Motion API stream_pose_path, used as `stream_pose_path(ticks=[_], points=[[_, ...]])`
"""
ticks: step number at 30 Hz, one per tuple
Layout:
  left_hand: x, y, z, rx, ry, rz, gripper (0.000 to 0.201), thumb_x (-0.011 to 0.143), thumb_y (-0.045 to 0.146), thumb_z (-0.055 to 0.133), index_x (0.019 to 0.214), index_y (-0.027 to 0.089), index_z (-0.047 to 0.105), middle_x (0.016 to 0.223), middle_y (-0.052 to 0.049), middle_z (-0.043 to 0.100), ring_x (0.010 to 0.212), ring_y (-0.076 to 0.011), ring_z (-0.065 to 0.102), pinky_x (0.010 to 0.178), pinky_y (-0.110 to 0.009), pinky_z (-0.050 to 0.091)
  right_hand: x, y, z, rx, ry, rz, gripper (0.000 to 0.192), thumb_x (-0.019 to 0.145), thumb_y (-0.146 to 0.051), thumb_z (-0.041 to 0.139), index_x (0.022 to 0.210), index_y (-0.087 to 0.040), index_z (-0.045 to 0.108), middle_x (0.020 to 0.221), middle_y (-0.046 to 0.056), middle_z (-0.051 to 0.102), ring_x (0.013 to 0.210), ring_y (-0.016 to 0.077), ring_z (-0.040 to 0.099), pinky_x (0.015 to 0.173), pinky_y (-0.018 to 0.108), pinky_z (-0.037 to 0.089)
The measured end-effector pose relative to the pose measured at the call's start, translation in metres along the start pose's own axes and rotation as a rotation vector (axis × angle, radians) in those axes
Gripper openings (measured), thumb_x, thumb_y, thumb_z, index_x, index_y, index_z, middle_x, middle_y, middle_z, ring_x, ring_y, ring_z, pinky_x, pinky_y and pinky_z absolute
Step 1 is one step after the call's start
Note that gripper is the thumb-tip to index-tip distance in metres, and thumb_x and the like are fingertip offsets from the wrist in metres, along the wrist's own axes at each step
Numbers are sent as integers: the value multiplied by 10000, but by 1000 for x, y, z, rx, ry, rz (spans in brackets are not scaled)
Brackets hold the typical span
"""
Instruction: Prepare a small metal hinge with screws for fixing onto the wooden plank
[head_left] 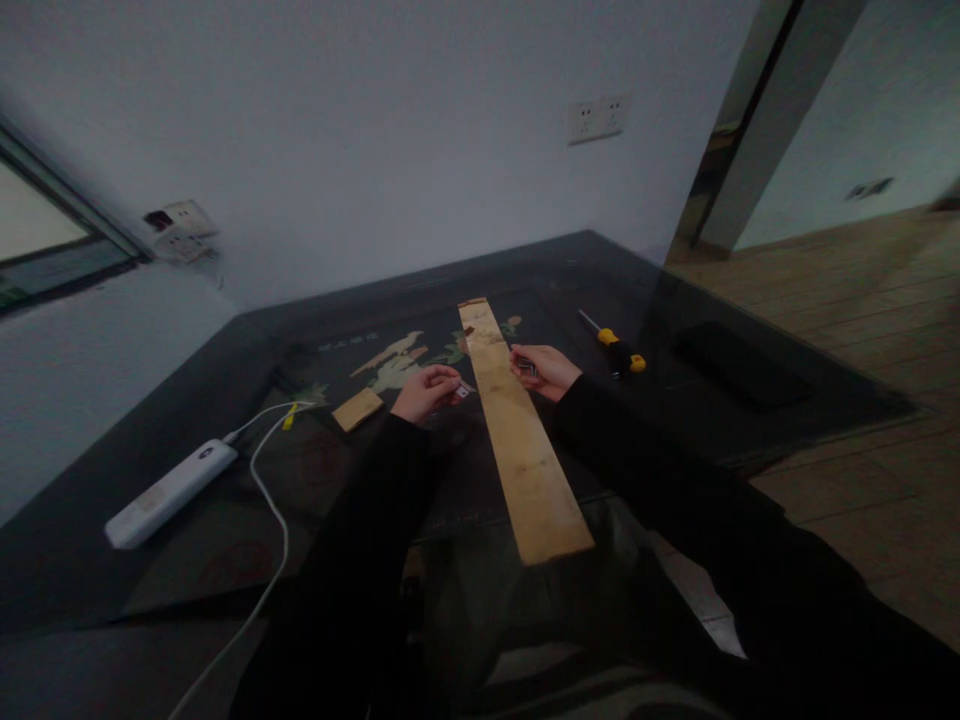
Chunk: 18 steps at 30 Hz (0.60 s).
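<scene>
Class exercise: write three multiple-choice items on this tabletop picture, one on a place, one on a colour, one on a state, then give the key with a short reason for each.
1. Where does the screwdriver lie?
A. right of the plank
B. on the plank
C. beside the power strip

2. What colour is the screwdriver's handle?
A. red
B. yellow and black
C. white

3. How does the plank lie?
A. upright against the wall
B. wholly on the table
C. flat, near end past the table edge

Key: 1 A, it lies on the table beyond the right hand. 2 B, those colours show on its grip. 3 C, its near end overhangs the edge.
</scene>
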<state>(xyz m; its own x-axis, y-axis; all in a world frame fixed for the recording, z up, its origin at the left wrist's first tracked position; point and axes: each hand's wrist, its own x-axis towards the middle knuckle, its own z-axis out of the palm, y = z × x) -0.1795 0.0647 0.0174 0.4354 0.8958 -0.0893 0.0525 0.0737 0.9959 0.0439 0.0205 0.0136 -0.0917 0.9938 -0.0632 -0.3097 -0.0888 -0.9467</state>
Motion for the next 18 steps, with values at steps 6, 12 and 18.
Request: stream_pose_path(ticks=[6,12,18], points=[[-19,-4,-81,299,277,42,282,595,276,778,758,141,593,635,2,644,537,-106,584,602,-254,495,-4,0,2,-155,1,-51,263,831,-350,565,671,-150,509,497,-54,443,337,13,261,360,194,132],[-66,-10,-141,448,284,-30,420,500,438,808,746,149,629,629,-13,664,566,-141,600,599,-271,485,8,-20,7,-433,-59,-111,304,748,-324,665,540,-135,549,435,-51,424,381,27,317,398,200,159],[-94,-28,-178,635,265,-35,415,547,530,745,732,177,628,745,-41,700,728,-202,647,737,-319,494,35,-25,82,-1021,-478,-222,182,803,-112,503,744,-142,673,471,-51,470,431,64,418,468,198,302]])
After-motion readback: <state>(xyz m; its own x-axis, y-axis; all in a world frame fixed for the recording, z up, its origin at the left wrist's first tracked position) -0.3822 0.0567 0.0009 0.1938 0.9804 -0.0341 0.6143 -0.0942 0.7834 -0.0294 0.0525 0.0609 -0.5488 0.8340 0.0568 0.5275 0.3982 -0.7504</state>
